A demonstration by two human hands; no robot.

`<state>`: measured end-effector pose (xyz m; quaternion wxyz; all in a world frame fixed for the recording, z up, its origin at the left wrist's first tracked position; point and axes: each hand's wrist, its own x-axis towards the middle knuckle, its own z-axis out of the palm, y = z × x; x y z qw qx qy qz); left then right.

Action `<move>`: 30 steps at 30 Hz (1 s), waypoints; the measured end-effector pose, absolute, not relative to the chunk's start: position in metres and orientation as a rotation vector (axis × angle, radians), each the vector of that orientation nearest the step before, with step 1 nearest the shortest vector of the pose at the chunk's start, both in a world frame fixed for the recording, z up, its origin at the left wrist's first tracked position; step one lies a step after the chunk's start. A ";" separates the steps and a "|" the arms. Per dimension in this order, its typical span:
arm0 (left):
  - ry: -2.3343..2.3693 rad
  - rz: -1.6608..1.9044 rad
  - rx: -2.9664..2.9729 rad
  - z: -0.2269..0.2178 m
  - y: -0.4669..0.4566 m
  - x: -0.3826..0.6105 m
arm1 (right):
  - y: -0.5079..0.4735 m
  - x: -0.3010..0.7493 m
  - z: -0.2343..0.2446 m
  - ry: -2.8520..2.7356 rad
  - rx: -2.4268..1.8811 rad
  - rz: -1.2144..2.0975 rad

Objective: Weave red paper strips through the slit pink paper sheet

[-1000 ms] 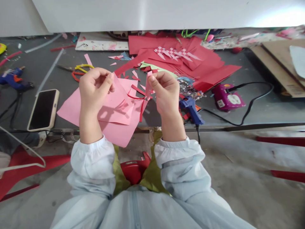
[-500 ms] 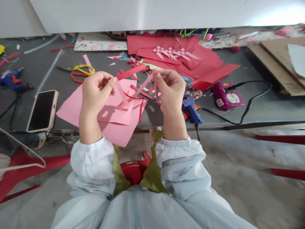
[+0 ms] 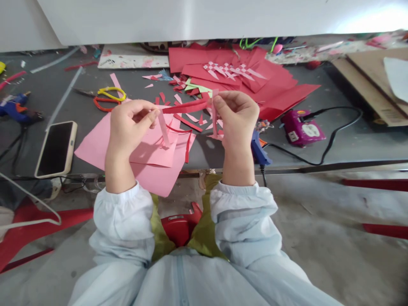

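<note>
My left hand (image 3: 129, 123) is closed in a pinch on one end of a red paper strip (image 3: 185, 106), and a short pink strip (image 3: 163, 127) hangs down from the same fingers. My right hand (image 3: 237, 117) is closed on the other end of the red strip and also grips a pink strip (image 3: 215, 114) that hangs below it. The red strip stretches level between both hands above pink paper sheets (image 3: 149, 157) at the table's near edge. Small red and pink offcuts (image 3: 188, 121) lie under the hands.
A phone (image 3: 57, 146) lies at the left, scissors (image 3: 106, 97) behind my left hand. A blue glue gun (image 3: 259, 151) and a purple device (image 3: 301, 127) with a black cable sit right. Red sheets with a woven piece (image 3: 231, 70) lie behind; cardboard (image 3: 372, 87) far right.
My right hand moved right and slightly up, my left stayed near its place. The red strip was drawn out until it runs taut and level between them.
</note>
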<state>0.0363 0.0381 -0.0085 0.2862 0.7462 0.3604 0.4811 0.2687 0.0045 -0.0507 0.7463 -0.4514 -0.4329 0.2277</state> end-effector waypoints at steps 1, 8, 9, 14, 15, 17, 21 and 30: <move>0.947 1.298 2.008 -0.009 0.038 0.036 | 0.003 0.269 -0.049 -0.929 -0.990 0.532; 1.029 1.230 2.075 -0.010 0.038 0.036 | 0.000 0.274 -0.047 -0.918 -0.979 0.806; 1.025 1.231 2.080 -0.010 0.038 0.036 | -0.001 0.274 -0.047 -0.930 -0.969 0.814; 1.058 1.203 2.113 -0.009 0.038 0.035 | -0.001 0.276 -0.047 -1.009 -0.939 0.738; 1.075 1.187 2.123 -0.009 0.037 0.035 | -0.001 0.277 -0.047 -1.028 -0.939 0.721; 1.107 1.159 2.140 -0.008 0.036 0.034 | -0.001 0.278 -0.047 -1.065 -0.947 0.688; 1.113 1.144 2.158 -0.007 0.035 0.034 | 0.000 0.281 -0.048 -1.124 -0.979 0.616; 1.072 1.131 2.170 -0.005 0.033 0.036 | -0.002 0.274 -0.042 -1.132 -0.942 0.576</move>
